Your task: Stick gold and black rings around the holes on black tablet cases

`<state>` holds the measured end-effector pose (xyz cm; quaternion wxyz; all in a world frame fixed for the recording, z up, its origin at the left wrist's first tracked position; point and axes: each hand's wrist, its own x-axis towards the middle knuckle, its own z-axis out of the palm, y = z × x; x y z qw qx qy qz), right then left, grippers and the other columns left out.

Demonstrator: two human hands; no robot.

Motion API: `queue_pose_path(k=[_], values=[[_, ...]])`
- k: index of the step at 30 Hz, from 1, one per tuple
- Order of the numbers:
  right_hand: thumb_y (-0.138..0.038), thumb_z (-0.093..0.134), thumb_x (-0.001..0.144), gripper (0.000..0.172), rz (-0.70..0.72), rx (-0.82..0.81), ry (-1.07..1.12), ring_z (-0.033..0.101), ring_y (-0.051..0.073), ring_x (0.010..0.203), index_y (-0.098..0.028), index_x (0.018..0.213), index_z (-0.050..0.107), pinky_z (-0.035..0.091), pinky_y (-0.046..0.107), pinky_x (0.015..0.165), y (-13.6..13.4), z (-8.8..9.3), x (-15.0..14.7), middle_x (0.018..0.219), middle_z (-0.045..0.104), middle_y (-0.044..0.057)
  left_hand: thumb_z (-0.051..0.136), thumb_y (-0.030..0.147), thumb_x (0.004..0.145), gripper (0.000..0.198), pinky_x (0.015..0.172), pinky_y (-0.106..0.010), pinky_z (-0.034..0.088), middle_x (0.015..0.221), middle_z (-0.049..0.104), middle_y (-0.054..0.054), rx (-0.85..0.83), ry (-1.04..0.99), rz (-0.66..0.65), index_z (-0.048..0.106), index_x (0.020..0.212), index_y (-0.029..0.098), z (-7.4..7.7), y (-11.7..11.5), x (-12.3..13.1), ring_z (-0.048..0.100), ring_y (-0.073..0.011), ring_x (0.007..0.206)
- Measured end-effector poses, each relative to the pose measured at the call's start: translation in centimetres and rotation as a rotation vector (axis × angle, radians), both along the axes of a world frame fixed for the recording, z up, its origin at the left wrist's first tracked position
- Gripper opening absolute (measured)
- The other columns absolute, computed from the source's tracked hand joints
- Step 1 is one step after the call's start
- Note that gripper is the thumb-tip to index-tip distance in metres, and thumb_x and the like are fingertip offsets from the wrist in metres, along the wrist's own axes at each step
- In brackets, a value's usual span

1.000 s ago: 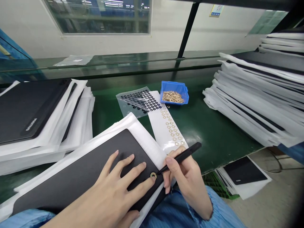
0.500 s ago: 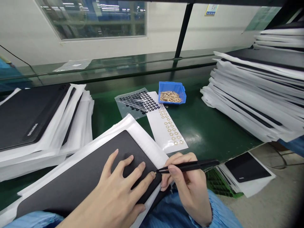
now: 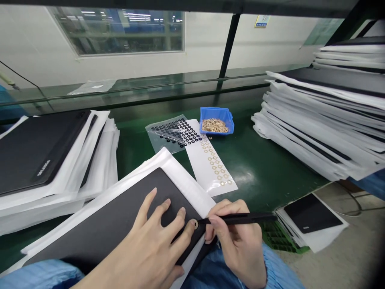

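Observation:
Under my left hand [image 3: 159, 237] lies a dark flat panel [image 3: 90, 228], resting at a slant on a white foam sheet [image 3: 180, 176]. The fingers of that hand are spread over the panel, and the index fingertip touches a small pale ring [image 3: 196, 224] near its right edge. My right hand [image 3: 237, 237] is closed around black tweezers [image 3: 243, 218], whose tips meet the ring's right side. I cannot tell whether the tips grip it. Beyond the panel, a white sheet [image 3: 207, 176] carries rows of gold rings and overlaps a clear film [image 3: 165, 132] with black rings.
A blue bin [image 3: 231, 120] of gold rings stands behind the sheets. Stacks of foam-wrapped dark panels rise at the left [image 3: 102, 160] and right [image 3: 300, 120] of the green table [image 3: 249, 164]. Below the right edge, more panels [image 3: 313, 212] sit by a green crate [image 3: 276, 237].
The small ring now shows more fully beside my left index fingertip, which has drawn back slightly. The tweezers have shifted a little and lie flatter. The whole view has tilted slightly upward.

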<state>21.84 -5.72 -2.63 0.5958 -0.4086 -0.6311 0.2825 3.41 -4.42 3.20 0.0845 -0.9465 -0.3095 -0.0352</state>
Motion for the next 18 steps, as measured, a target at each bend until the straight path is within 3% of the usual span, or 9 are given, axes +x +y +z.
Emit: queue_pose_path(k=[3, 7, 11, 14, 16, 18], values=[[-0.004, 0.047, 0.088, 0.018, -0.029, 0.041, 0.024, 0.055, 0.010, 0.053, -0.021, 0.087, 0.048, 0.047, 0.023, 0.051, -0.1, -0.2, -0.5, 0.067, 0.048, -0.003, 0.055, 0.060, 0.082, 0.048, 0.111, -0.043, -0.011, 0.117, 0.065, 0.001, 0.000, -0.020, 0.033, 0.064, 0.114, 0.026, 0.3, 0.0, 0.0, 0.058, -0.0285, 0.106], [-0.010, 0.051, 0.088, 0.011, 0.006, 0.046, 0.089, 0.058, 0.012, 0.057, -0.021, 0.088, 0.050, 0.047, 0.025, 0.051, -0.9, -0.7, -1.3, 0.071, 0.054, 0.000, 0.058, 0.061, 0.079, 0.051, 0.112, -0.043, -0.011, 0.118, 0.065, 0.000, -0.026, -0.063, 0.040, 0.066, 0.114, 0.024, 0.0, -0.1, -0.5, 0.057, -0.0296, 0.108], [-0.018, 0.048, 0.092, 0.006, 0.070, 0.024, 0.156, 0.056, 0.012, 0.050, -0.023, 0.090, 0.047, 0.047, 0.025, 0.047, -0.7, 0.1, -0.5, 0.069, 0.057, -0.001, 0.060, 0.052, 0.081, 0.047, 0.111, -0.054, 0.008, 0.118, 0.065, -0.006, -0.229, -0.031, 0.043, 0.065, 0.116, 0.020, 0.7, 0.9, -1.0, 0.058, -0.0324, 0.106], [-0.017, 0.050, 0.091, 0.007, -0.006, 0.081, -0.043, 0.060, 0.015, 0.058, -0.023, 0.087, 0.048, 0.049, 0.029, 0.054, 2.4, 2.2, 2.1, 0.071, 0.058, 0.001, 0.059, 0.041, 0.084, 0.045, 0.106, -0.060, 0.022, 0.124, 0.060, -0.011, -0.371, 0.010, 0.061, 0.061, 0.122, 0.016, 2.1, 2.0, -1.0, 0.058, -0.0337, 0.107], [-0.023, 0.055, 0.089, 0.007, -0.128, 0.148, -0.212, 0.062, 0.018, 0.063, -0.022, 0.084, 0.050, 0.050, 0.031, 0.058, 6.1, 4.1, 4.3, 0.073, 0.059, 0.003, 0.061, 0.034, 0.082, 0.044, 0.105, -0.060, 0.026, 0.126, 0.059, -0.012, -0.410, 0.036, 0.057, 0.061, 0.121, 0.014, 3.0, 2.5, -0.9, 0.058, -0.0346, 0.107], [-0.031, 0.054, 0.089, 0.011, -0.240, 0.185, -0.208, 0.061, 0.017, 0.056, -0.021, 0.085, 0.049, 0.051, 0.031, 0.055, 10.8, 5.9, 6.3, 0.071, 0.058, 0.002, 0.067, 0.028, 0.076, 0.045, 0.103, -0.060, 0.030, 0.123, 0.060, -0.014, -0.438, 0.079, 0.068, 0.063, 0.118, 0.012, 3.6, 2.9, -0.6, 0.058, -0.0366, 0.106]])
